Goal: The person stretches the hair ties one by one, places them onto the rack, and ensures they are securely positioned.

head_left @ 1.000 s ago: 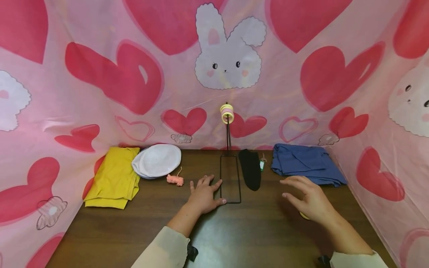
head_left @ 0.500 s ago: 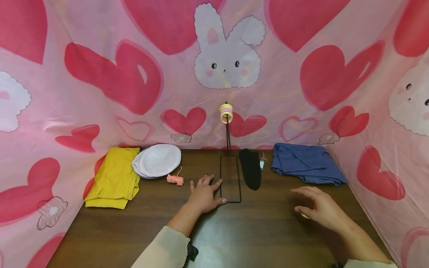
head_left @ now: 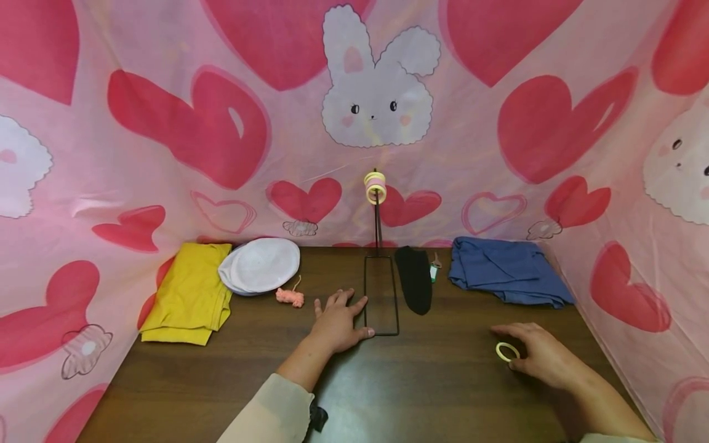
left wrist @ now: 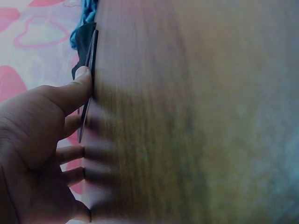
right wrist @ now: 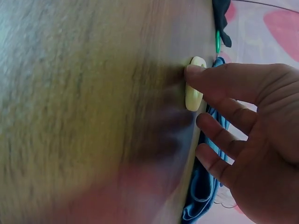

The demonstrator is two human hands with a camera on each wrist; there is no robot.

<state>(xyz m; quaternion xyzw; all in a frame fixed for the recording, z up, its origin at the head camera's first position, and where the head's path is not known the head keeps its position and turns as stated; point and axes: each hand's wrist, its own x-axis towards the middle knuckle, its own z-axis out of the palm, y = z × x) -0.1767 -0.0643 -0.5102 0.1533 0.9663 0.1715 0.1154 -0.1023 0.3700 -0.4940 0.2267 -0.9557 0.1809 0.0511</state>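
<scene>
My left hand (head_left: 338, 326) lies flat on the brown table (head_left: 432, 387), its thumb against the near corner of a black wire stand's base (head_left: 365, 295). In the left wrist view the left hand's (left wrist: 42, 140) thumb tip meets that wire base (left wrist: 91, 56). The stand's upright pole carries several pale yellow and pink rings (head_left: 375, 186) at its top. My right hand (head_left: 545, 360) rests on the table at the near right, fingers relaxed. A pale yellow ring (head_left: 498, 348) lies flat beside it. In the right wrist view the right hand's (right wrist: 252, 121) thumb tip touches this ring (right wrist: 194, 95).
A black sock (head_left: 414, 286) and a small green-tagged item (head_left: 434, 269) lie right of the stand. Folded blue cloth (head_left: 506, 271) sits back right. Yellow cloth (head_left: 188, 292), a white cap (head_left: 260, 266) and a pink yarn piece (head_left: 290, 297) lie back left. Pink heart-print fabric walls the table.
My right hand has drawn back toward me and lowered onto the table; the yellow ring, hidden under it before, now shows beside its thumb. The left hand has stayed put.
</scene>
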